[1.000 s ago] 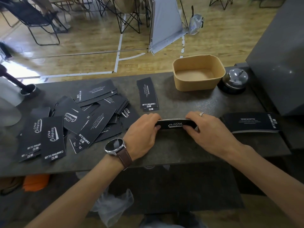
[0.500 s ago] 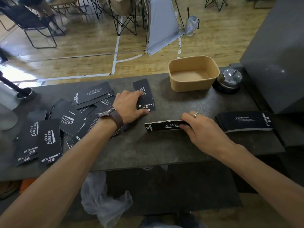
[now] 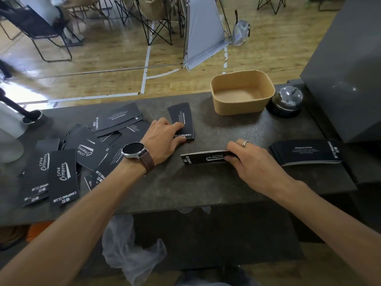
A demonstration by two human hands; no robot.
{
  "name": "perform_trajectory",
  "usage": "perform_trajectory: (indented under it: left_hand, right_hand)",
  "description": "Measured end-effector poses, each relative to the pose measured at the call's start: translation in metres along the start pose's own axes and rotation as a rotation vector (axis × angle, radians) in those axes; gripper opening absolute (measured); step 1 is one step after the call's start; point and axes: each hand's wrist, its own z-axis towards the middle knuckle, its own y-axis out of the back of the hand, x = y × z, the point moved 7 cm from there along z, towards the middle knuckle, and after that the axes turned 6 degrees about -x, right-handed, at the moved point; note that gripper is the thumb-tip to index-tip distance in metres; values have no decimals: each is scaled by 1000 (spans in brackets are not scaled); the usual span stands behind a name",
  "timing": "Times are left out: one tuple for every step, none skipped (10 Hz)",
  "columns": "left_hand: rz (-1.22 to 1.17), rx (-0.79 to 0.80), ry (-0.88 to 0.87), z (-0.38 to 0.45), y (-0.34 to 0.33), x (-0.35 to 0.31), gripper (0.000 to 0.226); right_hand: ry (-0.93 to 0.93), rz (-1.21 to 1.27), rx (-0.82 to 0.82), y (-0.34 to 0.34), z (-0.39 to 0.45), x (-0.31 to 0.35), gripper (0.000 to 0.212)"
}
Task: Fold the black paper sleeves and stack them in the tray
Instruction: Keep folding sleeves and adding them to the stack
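**Both hands on sleeves, tray bare**

Tan tray (image 3: 216, 96) at the far edge of the grey counter (image 3: 206, 182), nothing in it. Left of the tray and nearer: one flat sleeve (image 3: 184, 116), lying alone, pinned at its left and near edges by the left hand (image 3: 162, 137), fingers fairly straight and resting on it, thumb at its near corner. Watch (image 3: 134, 149) on that wrist.

Nearer than the tray, straight in front of it: folded sleeve (image 3: 206, 158), narrow and slightly raised along its far edge, gripped at its right end by the right hand (image 3: 253, 164), fingers curled over the top, ring (image 3: 245, 143) on one finger.

Right of the folded sleeve, apart from it: neat stack (image 3: 305, 151) of folded sleeves, lying flat.

Far left of the tray: loose pile (image 3: 72, 157) of flat sleeves, overlapping at many angles.

Just right of the tray, close beside it: bell (image 3: 287, 100) on a dark base, next to a grey box (image 3: 346, 75).
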Motion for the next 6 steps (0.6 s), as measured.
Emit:
perform_trajectory:
  left_hand:
    - [-7,-6,2,0,4,-3,38]
    - [13,-31,-37,0,9,-10,26]
    - [44,-40,-43,-3,14,-16,19]
    - [-54,-240,53,-16,35,-14,12]
    - [-336,-463,244,-35,58,-5,5]
    - [-566,-400,335,-48,56,-1,11]
  right_hand:
    - [2,-3,-3,0,0,0,12]
    - [3,-2,-6,0,0,0,12]
    - [-2,-1,-9,0,0,-2,12]
    - [4,2,-15,0,0,-1,12]
    - [2,6,-36,-1,-1,-3,13]
    - [-8,30,-63,-2,-1,-5,11]
